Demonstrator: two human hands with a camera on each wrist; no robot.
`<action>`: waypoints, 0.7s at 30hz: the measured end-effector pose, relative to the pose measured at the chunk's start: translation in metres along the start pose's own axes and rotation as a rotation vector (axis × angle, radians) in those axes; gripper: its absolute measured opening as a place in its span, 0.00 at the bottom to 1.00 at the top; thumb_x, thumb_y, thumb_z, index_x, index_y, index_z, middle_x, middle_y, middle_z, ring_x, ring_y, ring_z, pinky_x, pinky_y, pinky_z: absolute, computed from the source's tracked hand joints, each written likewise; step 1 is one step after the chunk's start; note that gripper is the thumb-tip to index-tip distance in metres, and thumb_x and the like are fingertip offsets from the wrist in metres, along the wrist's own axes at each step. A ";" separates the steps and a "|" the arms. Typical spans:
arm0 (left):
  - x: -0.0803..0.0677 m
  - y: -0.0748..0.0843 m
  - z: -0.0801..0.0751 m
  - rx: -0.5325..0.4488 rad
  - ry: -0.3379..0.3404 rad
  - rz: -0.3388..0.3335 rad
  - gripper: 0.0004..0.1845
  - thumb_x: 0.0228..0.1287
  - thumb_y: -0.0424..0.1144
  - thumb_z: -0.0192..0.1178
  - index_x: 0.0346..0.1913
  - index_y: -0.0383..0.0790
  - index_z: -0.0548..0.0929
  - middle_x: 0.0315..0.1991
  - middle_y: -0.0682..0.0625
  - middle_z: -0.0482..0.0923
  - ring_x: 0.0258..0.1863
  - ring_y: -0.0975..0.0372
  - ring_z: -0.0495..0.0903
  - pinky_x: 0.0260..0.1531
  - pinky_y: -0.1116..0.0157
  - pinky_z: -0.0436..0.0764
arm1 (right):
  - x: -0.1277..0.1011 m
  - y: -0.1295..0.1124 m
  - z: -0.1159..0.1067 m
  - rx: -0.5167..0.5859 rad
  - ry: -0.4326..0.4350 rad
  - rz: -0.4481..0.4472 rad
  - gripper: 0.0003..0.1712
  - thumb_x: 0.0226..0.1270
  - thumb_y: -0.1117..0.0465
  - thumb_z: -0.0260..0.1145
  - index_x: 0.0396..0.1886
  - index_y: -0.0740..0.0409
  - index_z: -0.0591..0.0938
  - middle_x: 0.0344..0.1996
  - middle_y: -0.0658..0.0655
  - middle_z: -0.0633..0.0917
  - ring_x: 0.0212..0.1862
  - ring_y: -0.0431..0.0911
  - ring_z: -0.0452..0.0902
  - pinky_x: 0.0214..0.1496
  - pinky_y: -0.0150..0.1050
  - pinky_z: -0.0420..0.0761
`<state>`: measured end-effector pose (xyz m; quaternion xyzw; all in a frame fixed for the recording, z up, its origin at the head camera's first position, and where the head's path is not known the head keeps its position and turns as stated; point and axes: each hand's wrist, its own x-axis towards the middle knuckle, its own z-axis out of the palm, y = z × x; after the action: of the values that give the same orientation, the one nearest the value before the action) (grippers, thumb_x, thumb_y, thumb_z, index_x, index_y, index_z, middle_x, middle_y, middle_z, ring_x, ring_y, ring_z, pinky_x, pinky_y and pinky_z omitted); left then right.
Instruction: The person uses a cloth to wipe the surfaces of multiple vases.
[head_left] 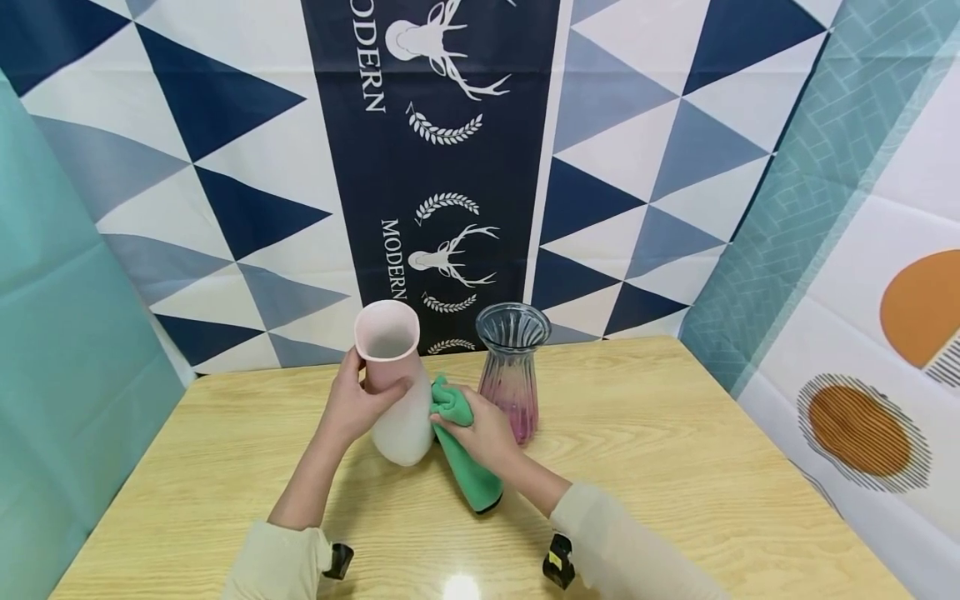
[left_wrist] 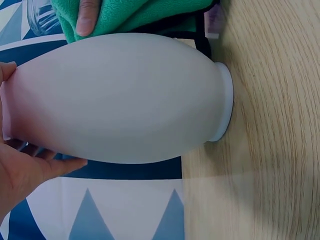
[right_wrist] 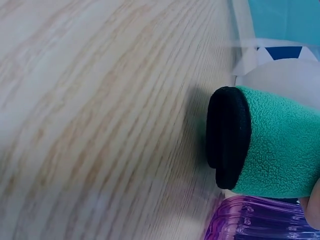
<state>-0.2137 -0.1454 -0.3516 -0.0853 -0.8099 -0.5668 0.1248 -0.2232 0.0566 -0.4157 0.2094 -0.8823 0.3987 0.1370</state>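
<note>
Steadying the vase seems to be your left hand's share of what looks like a wiping job. At the left of the pair, that hand grasps the vase around its pink neck, thumb on the near side, with the mouth facing up. The vase stands over the far half of the table, left of the middle; whether its foot bears on the wood or hangs just above, you can't tell from these views. A firm but gentle grip should do, since a smooth surface like this may slip or turn under rubbing.

Just to the right, the green cloth lies against the vase's right side, bunched in your right hand, which grasps it with its lower end hanging toward the near side. For an even wipe, it would help to press with the flat of the cloth and follow the curve, turning the vase with the left hand rather than reaching around.

Farther right, the glass vase stands close beside your right hand, blue above and pink below. It is the main obstacle: a wide elbow or knuckle swing could knock it. Beyond the far edge hangs the patterned curtain, which leaves little room behind both vases.
</note>
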 end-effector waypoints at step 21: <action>0.001 -0.005 0.001 0.028 0.060 0.019 0.41 0.45 0.48 0.74 0.62 0.47 0.66 0.57 0.48 0.68 0.55 0.56 0.69 0.56 0.51 0.75 | 0.001 0.000 -0.006 -0.044 -0.018 0.011 0.29 0.57 0.43 0.66 0.57 0.49 0.76 0.47 0.54 0.84 0.42 0.45 0.81 0.40 0.39 0.80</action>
<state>-0.2159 -0.1458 -0.3559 -0.0742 -0.8129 -0.5563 0.1558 -0.2235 0.0609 -0.4115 0.2049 -0.8933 0.3779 0.1313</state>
